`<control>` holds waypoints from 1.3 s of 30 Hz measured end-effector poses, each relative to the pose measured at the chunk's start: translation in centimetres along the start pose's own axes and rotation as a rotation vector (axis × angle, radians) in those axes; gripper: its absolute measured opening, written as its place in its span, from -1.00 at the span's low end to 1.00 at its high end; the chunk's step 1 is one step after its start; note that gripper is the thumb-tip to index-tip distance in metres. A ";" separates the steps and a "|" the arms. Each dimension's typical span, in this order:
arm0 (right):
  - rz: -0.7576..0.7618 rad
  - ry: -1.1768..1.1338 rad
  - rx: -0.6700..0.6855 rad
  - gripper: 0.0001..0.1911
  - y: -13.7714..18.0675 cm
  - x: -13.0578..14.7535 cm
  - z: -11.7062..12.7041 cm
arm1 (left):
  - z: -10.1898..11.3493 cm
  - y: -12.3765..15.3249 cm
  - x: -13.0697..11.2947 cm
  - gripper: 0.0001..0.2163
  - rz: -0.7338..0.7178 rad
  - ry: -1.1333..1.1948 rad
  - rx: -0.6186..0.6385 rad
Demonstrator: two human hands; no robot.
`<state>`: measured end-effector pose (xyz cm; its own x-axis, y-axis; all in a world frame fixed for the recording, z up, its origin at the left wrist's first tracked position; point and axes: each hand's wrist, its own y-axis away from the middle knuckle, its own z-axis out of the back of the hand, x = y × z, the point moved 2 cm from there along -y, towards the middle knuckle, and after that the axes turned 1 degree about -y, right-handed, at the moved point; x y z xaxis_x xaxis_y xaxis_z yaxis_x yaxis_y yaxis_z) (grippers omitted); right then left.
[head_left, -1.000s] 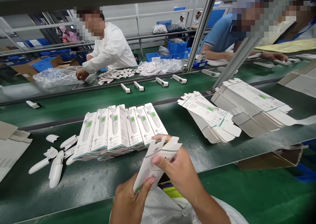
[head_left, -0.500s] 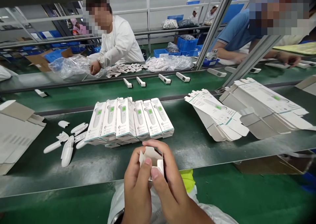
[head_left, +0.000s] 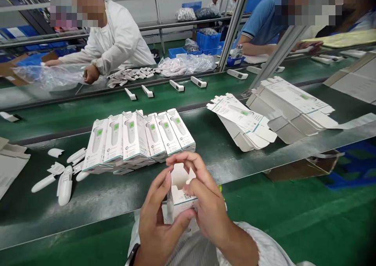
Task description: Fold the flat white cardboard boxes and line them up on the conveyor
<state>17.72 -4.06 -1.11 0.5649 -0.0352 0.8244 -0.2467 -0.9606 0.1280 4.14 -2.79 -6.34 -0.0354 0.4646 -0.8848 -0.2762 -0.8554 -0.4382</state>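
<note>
A small white carton (head_left: 179,209) stands upright between my hands, its top end open with the flaps raised. My left hand (head_left: 160,215) wraps the carton's left side, thumb across the front. On the other side my right hand (head_left: 207,197) grips it, with the thumb and a finger at the opening near a flap. Whether anything lies deep inside the carton I cannot tell. Just beyond my hands is a row of printed thermometer boxes (head_left: 135,139), stacked on the dark green work surface (head_left: 117,203).
Loose white plastic shells (head_left: 64,186) lie left of the boxes. Flattened cartons (head_left: 243,121) and a thicker stack of them (head_left: 296,105) lie to the right. Thermometers (head_left: 177,85) sit on the green belt behind. Across it, a person in white (head_left: 117,39) handles a plastic bag.
My view has swung, so the scene sits further left. The carton has tilted to show its front, and my right thumb and finger have shifted at its opening.
</note>
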 end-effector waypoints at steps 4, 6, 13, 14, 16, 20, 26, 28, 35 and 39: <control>-0.080 0.042 0.228 -0.61 0.3 1.0 1.8 | 0.8 -1.2 -0.8 -0.47 -0.048 0.015 0.101; -0.164 0.018 0.465 -0.61 0.0 1.7 3.0 | 1.3 -2.0 -1.4 -0.62 -0.038 0.116 0.169; -0.160 -0.098 0.633 -0.76 -1.0 0.4 3.1 | 2.5 -3.0 -2.3 -0.68 -0.091 0.150 0.236; -0.174 -0.136 0.595 -0.81 -1.0 0.0 2.7 | 2.7 -3.0 -2.3 -0.71 -0.113 0.109 0.235; -0.226 -0.170 0.529 -0.83 -0.8 -0.4 1.8 | 3.0 -3.1 -2.2 -0.72 -0.157 0.048 0.233; -0.319 -0.187 0.437 -0.82 -0.5 -0.2 1.0 | 3.5 -2.8 -1.4 -0.63 -0.208 -0.002 0.178; -0.386 -0.210 0.285 -0.78 -0.1 0.0 0.6 | 3.6 -2.0 -0.5 -0.59 -0.195 0.041 0.102; -0.317 -0.106 0.279 -0.76 0.1 0.2 0.6 | 3.2 -1.9 -0.7 -0.59 -0.170 0.102 0.108; -0.135 0.517 0.404 -0.34 1.9 0.1 2.6 | 3.1 -2.1 -2.1 -0.48 0.031 0.104 -0.113; -0.025 0.516 0.274 -0.37 1.8 -1.0 3.6 | 4.1 -1.4 -3.7 -0.54 -0.010 -0.432 0.101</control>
<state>19.58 -6.77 -3.70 0.0940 0.0612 0.9937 0.0134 -0.9981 0.0602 0.78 -2.33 -1.82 -0.4247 0.5444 -0.7234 -0.3699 -0.8336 -0.4101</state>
